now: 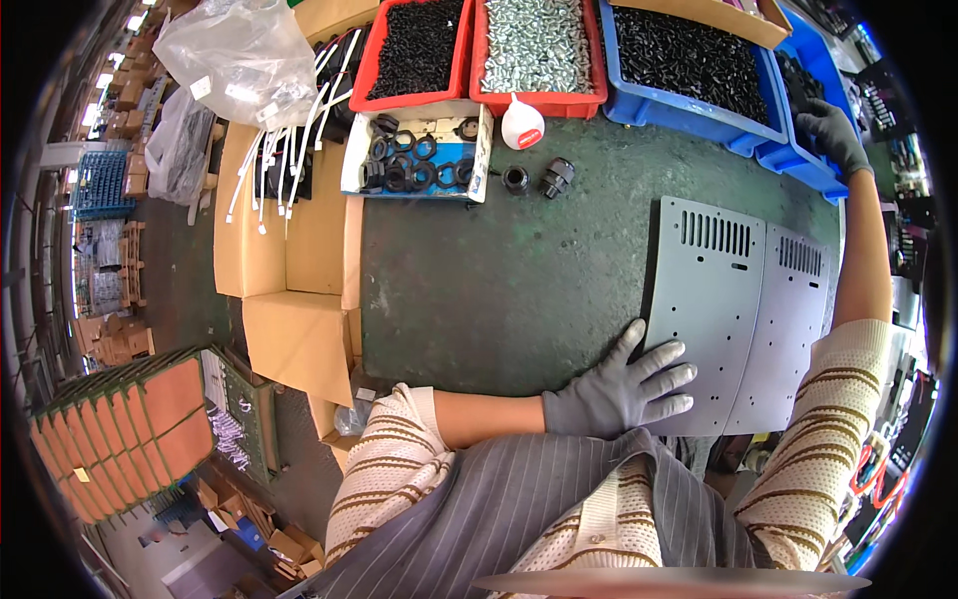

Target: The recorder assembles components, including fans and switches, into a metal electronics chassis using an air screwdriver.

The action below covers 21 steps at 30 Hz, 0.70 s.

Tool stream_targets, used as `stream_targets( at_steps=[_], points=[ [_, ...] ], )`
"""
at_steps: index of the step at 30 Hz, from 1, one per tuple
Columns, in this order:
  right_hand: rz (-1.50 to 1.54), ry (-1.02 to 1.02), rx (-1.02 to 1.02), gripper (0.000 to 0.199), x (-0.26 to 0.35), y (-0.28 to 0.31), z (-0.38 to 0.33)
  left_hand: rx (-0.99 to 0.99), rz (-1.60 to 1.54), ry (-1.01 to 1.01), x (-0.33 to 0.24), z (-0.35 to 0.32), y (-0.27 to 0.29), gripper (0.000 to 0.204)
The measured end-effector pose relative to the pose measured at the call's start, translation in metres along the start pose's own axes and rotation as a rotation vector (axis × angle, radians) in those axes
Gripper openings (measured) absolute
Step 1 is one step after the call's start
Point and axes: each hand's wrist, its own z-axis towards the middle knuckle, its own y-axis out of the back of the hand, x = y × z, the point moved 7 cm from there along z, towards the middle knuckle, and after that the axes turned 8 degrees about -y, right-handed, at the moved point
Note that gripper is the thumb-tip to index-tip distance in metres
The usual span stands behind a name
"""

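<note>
In a grey work glove, my left hand (629,387) lies with fingers spread over the lower left edge of a grey sheet-metal panel (707,299). The panel lies flat on the dark green tabletop (499,299); it has rows of slots at its far end, small holes and a lengthwise line, which may be a bend or a joint between two pieces. My right arm stretches far along the panel's right side. Its gloved hand (836,135) reaches into the rightmost blue bin (798,165), among dark parts. Its fingertips are hard to make out there.
Red bins of black screws (419,45) and silver screws (534,45) stand at the back, beside a blue bin (689,110). Nearer are a box of black rings (414,165), a white bottle (522,125) and black cable glands (559,178). Open cardboard boxes (294,334) flank the left edge.
</note>
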Motion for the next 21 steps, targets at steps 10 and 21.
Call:
stream_targets(
  at_steps=[10,21],
  points=[
    [0.552,0.282,-0.184,0.049,0.053,0.019,-0.142,0.097,0.085,-0.032,-0.005,0.000,0.006,0.070],
    [-0.169,0.622,-0.106,0.034,0.071,-0.122,-0.307,-0.089,-0.027,0.037,0.015,0.014,0.047,0.107]
  ],
)
